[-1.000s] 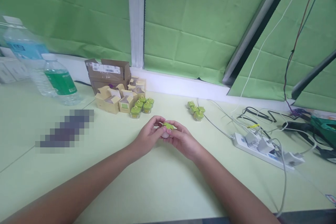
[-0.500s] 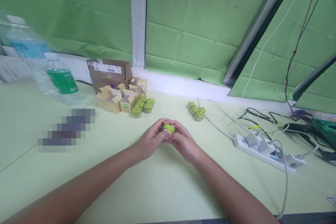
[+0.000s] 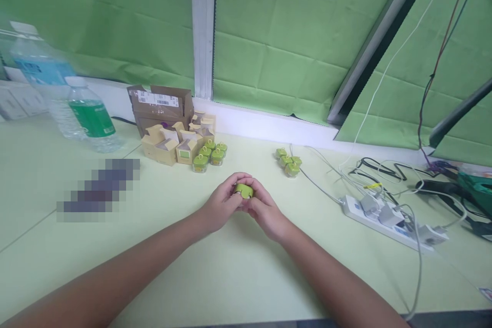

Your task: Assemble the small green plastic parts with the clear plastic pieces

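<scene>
A small jar with a lime-green lid (image 3: 244, 190) is held between both hands just above the pale green table (image 3: 215, 266). My left hand (image 3: 223, 203) grips it from the left, fingers curled over the lid. My right hand (image 3: 263, 207) grips it from the right, thumb on the lid's edge. The jar's lower part is hidden by my fingers. Several similar green-lidded jars (image 3: 209, 155) stand beyond the hands beside small yellow cartons (image 3: 169, 144), and another small group of jars (image 3: 288, 162) stands to the right.
A brown cardboard box (image 3: 161, 105) sits behind the cartons. Two water bottles (image 3: 90, 122) stand at the far left. A white power strip (image 3: 392, 218) with plugs and tangled cables lies at the right. A blurred patch covers part of the table left.
The lid has turned in my fingers and now faces more upward. Both hands have closed in tighter around the jar and stayed in about the same place.
</scene>
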A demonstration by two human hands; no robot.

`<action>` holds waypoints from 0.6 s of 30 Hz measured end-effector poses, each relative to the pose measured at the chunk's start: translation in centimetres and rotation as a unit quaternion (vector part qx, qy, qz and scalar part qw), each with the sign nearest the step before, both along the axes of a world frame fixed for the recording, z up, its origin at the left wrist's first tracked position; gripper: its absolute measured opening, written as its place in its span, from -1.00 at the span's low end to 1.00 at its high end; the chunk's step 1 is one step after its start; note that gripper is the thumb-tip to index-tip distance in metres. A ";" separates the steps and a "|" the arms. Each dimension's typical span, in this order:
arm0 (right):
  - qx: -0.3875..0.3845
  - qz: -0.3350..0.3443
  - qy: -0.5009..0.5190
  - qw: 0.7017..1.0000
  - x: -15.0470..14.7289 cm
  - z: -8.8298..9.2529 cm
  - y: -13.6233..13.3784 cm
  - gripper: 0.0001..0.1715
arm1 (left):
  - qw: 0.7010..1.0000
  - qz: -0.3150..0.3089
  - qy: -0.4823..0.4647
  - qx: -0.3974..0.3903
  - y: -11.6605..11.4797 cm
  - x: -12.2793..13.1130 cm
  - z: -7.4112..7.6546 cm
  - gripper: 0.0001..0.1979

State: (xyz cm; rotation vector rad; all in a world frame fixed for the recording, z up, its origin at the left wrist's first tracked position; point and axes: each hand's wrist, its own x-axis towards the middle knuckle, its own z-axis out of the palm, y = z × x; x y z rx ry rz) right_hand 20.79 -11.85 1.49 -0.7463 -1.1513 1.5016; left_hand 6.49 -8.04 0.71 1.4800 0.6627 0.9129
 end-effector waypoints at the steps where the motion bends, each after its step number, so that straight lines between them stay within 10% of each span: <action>1: 0.003 -0.004 -0.008 1.000 -0.1 0.0 -0.1 -0.60 | 1.000 0.004 0.001 0.011 -0.1 0.0 0.1 -0.55; 18: 0.064 -0.006 -0.066 0.996 -0.1 -0.2 0.1 -0.62 | 0.996 0.025 0.017 0.090 -0.5 0.1 0.2 -0.58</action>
